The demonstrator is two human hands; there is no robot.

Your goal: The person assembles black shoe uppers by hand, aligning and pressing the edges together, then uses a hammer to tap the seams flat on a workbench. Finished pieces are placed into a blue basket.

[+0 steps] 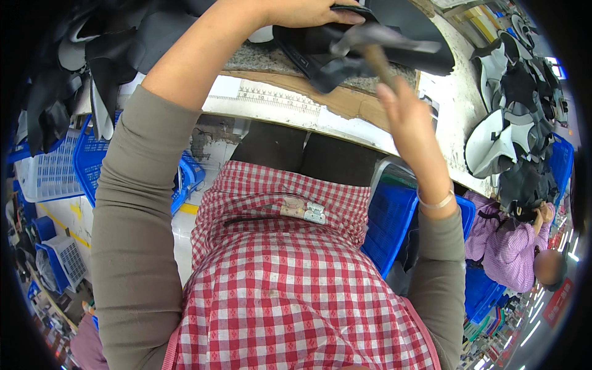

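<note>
My right hand (410,120) grips the wooden handle of a hammer (377,65). The hammer's metal head is smeared by motion and hangs over a black leather piece (314,52) at the top of the view. On that piece's far edge lies my left hand (302,11), its thumb and fingers closed on the leather. Under the leather is a speckled stone slab (253,58) on the workbench, with a worn brown board (351,102) along its near side. Part of the left hand's fingers is cut off by the upper edge.
A printed ruler scale (277,98) runs along the bench's front. Black and white leather parts (502,145) pile up at right, and more black pieces (114,52) at left. Blue baskets (394,216) stand below. At far right a person in a checked purple top (509,253) handles black pieces.
</note>
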